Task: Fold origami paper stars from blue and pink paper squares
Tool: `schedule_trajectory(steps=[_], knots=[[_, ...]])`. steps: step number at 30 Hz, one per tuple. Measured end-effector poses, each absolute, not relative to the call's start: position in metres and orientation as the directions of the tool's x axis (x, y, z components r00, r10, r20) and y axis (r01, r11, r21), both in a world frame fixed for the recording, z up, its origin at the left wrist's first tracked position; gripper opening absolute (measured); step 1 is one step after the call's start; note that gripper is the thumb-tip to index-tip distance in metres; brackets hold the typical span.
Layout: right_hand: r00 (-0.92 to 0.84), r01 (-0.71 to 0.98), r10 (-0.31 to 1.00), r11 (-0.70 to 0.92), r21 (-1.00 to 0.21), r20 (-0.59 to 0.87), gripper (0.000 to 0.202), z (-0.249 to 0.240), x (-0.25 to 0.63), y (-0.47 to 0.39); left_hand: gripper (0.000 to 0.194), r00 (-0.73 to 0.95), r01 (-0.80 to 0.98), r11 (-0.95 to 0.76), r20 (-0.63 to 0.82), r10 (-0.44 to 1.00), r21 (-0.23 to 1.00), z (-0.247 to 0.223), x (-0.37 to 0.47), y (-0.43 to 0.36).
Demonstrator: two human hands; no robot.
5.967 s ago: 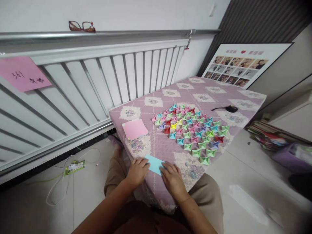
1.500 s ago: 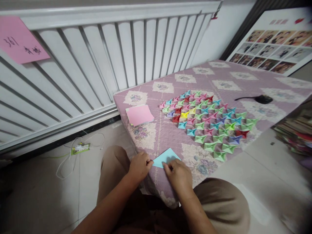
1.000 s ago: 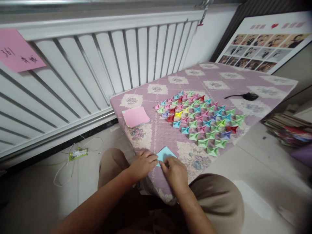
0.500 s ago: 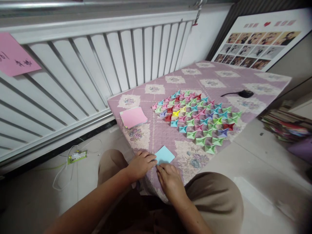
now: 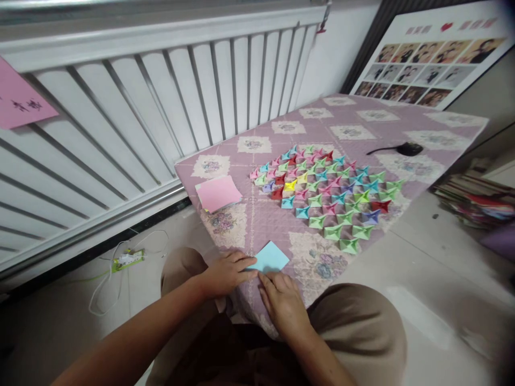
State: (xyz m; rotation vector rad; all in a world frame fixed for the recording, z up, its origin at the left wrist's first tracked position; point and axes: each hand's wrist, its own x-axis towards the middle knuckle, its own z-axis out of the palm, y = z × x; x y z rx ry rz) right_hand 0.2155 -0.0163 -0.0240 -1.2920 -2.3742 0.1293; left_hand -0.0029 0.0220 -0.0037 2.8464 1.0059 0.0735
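A light blue sheet of paper [image 5: 270, 258] lies at the near corner of the cloth-covered table [image 5: 265, 228]. My left hand [image 5: 226, 272] rests on its left edge with the fingers stretched out. Against its near edge lies my right hand [image 5: 282, 297]; the fingers are close together and the tips press on the paper, whose edge beneath them is hidden. Beyond the paper stand several rows of small folded paper pieces [image 5: 316, 201] in many colours. A stack of pink-topped paper sheets [image 5: 219, 194] sits at the table's left edge.
A black object with a thin handle [image 5: 409, 149] lies on the table's right part. The white radiator [image 5: 193, 96] runs along the left side. A photo board [image 5: 422, 72] leans at the back right. On the floor at left is a power strip [image 5: 127, 260] with cables.
My left hand has slid slightly left along the paper's edge, uncovering more of the blue sheet. My right hand has barely moved. The camera view has shifted a little.
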Motion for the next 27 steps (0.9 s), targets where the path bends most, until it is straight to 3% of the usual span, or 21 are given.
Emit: schedule_trajectory(steps=[9, 18, 27], knots=[[-0.491, 0.8, 0.82, 0.558, -0.219, 0.295, 0.031, -0.023, 0.214, -0.015, 0.045, 0.784, 0.598, -0.791, 0.111, 0.611, 0.13, -0.012, -0.017, 0.014], [-0.483, 0.779, 0.789, 0.585, -0.225, 0.38, 0.026, -0.027, 0.233, -0.015, 0.044, 0.72, 0.647, -0.741, 0.175, 0.672, 0.181, -0.029, -0.03, 0.0], [-0.458, 0.782, 0.787, 0.578, -0.233, 0.414, 0.026, -0.026, 0.238, -0.014, 0.039, 0.732, 0.594, -0.786, 0.292, 0.616, 0.169, -0.036, -0.035, -0.001]])
